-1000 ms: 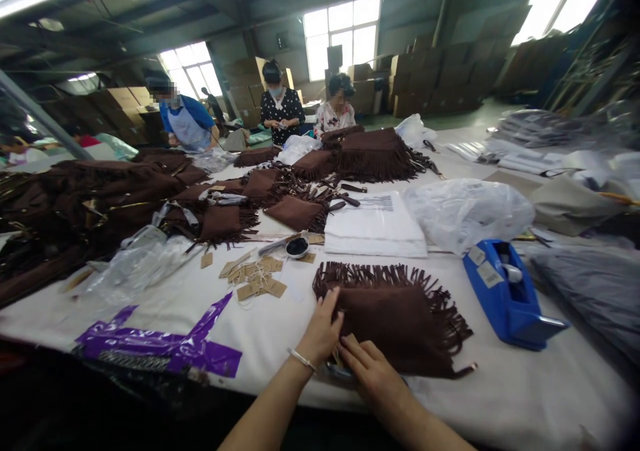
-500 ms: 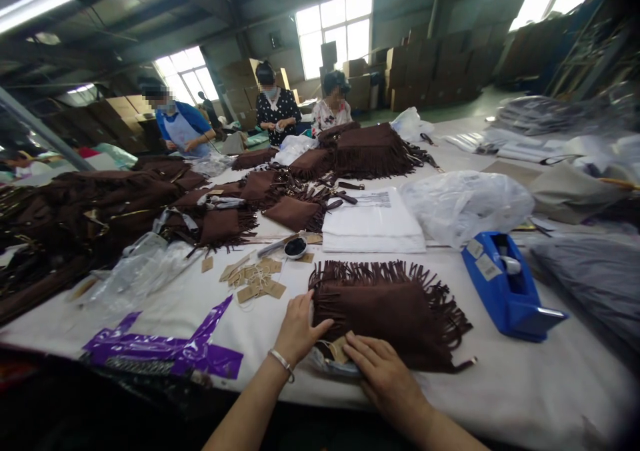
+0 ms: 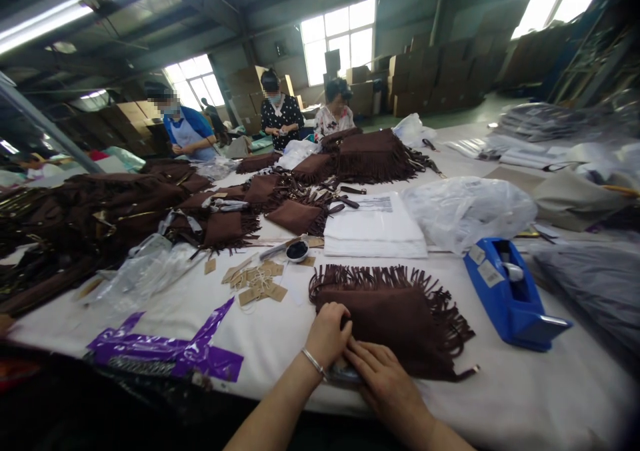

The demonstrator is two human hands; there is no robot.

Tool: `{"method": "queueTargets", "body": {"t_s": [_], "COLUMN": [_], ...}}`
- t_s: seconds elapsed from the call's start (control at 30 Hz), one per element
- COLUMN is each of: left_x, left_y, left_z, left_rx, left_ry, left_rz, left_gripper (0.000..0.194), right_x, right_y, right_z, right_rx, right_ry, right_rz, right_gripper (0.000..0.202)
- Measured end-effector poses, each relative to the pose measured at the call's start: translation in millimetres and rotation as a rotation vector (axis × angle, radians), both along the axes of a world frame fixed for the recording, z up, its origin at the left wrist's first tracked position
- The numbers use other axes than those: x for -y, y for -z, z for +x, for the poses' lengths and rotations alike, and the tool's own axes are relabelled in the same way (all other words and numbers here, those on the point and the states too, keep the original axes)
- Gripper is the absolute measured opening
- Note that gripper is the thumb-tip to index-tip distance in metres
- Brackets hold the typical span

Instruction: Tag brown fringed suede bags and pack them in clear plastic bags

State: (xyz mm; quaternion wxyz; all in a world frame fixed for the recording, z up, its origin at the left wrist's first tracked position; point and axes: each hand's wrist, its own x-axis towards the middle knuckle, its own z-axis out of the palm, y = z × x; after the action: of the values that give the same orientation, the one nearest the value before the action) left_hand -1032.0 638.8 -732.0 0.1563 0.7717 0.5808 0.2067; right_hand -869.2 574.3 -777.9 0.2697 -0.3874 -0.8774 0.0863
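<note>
A brown fringed bag (image 3: 395,321) lies flat on the table in front of me, its fringe pointing away and to the right. My left hand (image 3: 329,336), with a bangle on the wrist, is on the bag's near left corner, its fingers curled in. Whatever is between those fingers is hidden. Beside it, my right hand (image 3: 387,374) rests on the bag's near edge with fingers stretched out flat. Clear plastic (image 3: 345,371) peeks out beneath the hands. To the left is a pile of brown paper tags (image 3: 257,281) with strings, near a small bowl of black stuff (image 3: 297,250).
A blue tape dispenser (image 3: 515,297) stands right of the bag. Behind it are a white stack of bags (image 3: 373,227) and crumpled clear plastic (image 3: 470,211). Purple tape (image 3: 165,351) covers the table's front edge. More brown bags (image 3: 370,154) and several people are farther back.
My left hand has moved right along the bag's near edge, and its fingers have curled in. My right hand stays nearly in place. The tag beneath its fingertips is now covered.
</note>
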Motion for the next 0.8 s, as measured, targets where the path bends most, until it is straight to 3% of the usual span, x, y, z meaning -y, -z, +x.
{"method": "queueTargets", "body": {"t_s": [0.13,0.2,0.27,0.3,0.4,0.47,0.6,0.73,0.8], "left_x": [27.1,39.6,44.6,43.0,22.5,0.6,-44.7,-76.9,-83.9], "left_y": [-26.8,-42.7,-51.3,-50.8,-31.1,-10.7,15.0,15.1,13.1], "left_z": [24.5,25.4,11.8,-0.4,-47.1,-72.2,-79.5,-63.2,-61.4], "left_rx": [0.073,0.157,0.276,0.333,0.390,0.310,0.113,0.109,0.136], "left_ry": [0.187,0.289,0.251,0.153,-0.282,-0.418,-0.400,-0.421,-0.422], "left_rz": [-0.077,-0.103,-0.092,-0.073,-0.035,-0.075,-0.037,-0.068,-0.098], "left_gripper": [0.024,0.035,0.033,0.029,0.027,0.035,0.038,0.008,0.005], "right_x": [-2.2,-3.3,-4.0,-4.3,-4.6,-4.4,-2.9,-0.3,0.6], "right_y": [18.8,24.1,22.7,19.7,8.6,4.2,4.4,3.9,2.1], "right_z": [-5.5,-7.7,-7.6,-6.8,-3.1,-1.4,-1.0,-0.9,-0.8], "right_rx": [-0.108,-0.134,-0.103,-0.073,0.003,0.014,0.018,0.038,0.045], "right_ry": [0.041,0.056,0.058,0.056,0.037,0.032,0.038,0.030,0.028], "right_rz": [0.119,0.164,0.180,0.186,0.213,0.221,0.165,0.065,0.030], "right_gripper": [0.043,0.038,0.037,0.037,0.044,0.048,0.058,0.065,0.067]}}
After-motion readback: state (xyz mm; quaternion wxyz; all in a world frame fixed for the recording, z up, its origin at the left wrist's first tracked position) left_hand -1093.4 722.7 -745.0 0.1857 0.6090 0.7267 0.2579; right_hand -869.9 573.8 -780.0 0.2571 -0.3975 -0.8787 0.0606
